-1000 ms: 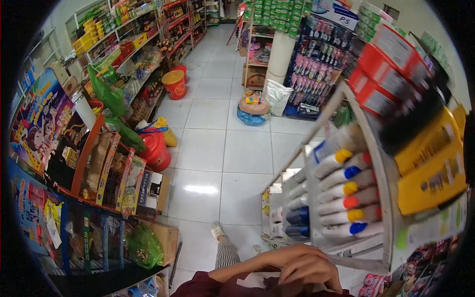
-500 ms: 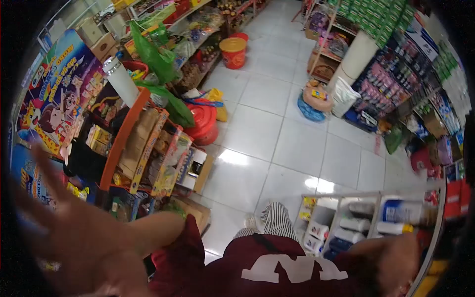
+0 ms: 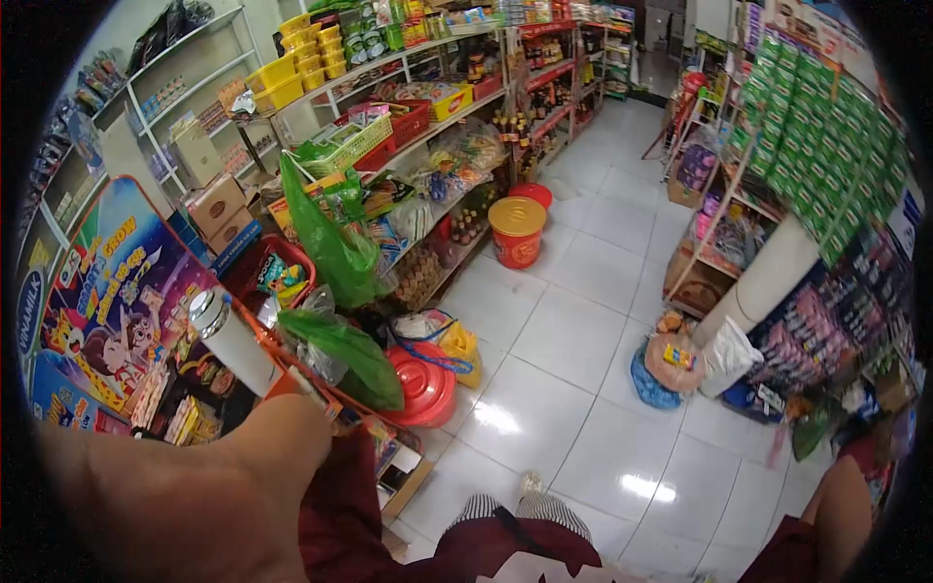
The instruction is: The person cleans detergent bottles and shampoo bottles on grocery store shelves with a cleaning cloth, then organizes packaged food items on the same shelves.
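My left hand [image 3: 175,505] is very close to the camera at the lower left, smeared and dark; its fingers do not show. Past my wrist stand a white flask with a silver lid [image 3: 231,340] and small packets [image 3: 194,420] on a display stand. My right hand [image 3: 844,505] is at the lower right edge beside the maroon sleeve. Its fingers cannot be made out, nor whether it holds anything. I see nothing held in either hand.
A red lidded tub [image 3: 426,389] and a red bucket with a yellow lid [image 3: 517,231] stand on the tiled floor [image 3: 554,335] along the left shelves. Bags [image 3: 673,364] lie by a white pillar [image 3: 763,277] on the right. A cardboard box [image 3: 408,486] is near my legs.
The view has tilted up and shows more of the shelves and aisle. My left hand's spread fingers have gone out of sight. My right arm has moved outward to the right.
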